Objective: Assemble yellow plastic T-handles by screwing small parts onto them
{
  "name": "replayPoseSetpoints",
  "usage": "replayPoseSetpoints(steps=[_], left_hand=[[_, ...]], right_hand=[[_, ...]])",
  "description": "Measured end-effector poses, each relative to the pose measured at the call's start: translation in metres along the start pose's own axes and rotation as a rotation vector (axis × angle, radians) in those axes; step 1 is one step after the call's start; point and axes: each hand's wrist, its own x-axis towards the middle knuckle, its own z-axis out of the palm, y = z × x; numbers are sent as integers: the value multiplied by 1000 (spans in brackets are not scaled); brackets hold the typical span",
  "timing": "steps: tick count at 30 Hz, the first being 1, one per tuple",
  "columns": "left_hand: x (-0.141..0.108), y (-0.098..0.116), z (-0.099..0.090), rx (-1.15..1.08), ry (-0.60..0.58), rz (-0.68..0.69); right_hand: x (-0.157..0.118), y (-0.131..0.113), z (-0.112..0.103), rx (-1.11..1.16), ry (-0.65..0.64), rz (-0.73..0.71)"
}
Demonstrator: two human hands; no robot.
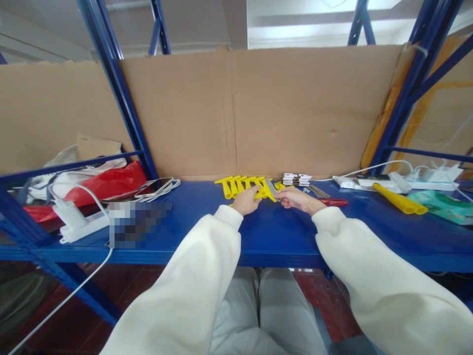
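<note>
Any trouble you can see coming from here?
The right hand is right by the grey strip at the yellow handle; a slip might nick it if the edge is sharp. The left hand could knock the row of yellow handles just behind it. The right cuff might catch the nearby red tool.

The blue desk (281,239) bore a row of yellow handles (238,186) towards its back, with a small stack of white pieces (296,179) to their right. Nearby lay a red tool (334,202); farther right, two yellow tubes (397,198) rested beside a green packet (445,206).
</note>
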Motion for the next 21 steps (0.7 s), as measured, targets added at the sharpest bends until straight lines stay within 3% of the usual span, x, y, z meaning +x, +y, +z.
replayPoseSetpoints(steps=[9,18,21], left_hand=[[-2,21,3,154,-60,63],[1,16,4,149,-70,67],[2,13,4,147,-73,75]], right_hand=[[-1,0,2,12,0,-2],[-1,-1,-2,47,-30,3],[0,-2,-7,69,16,-4]])
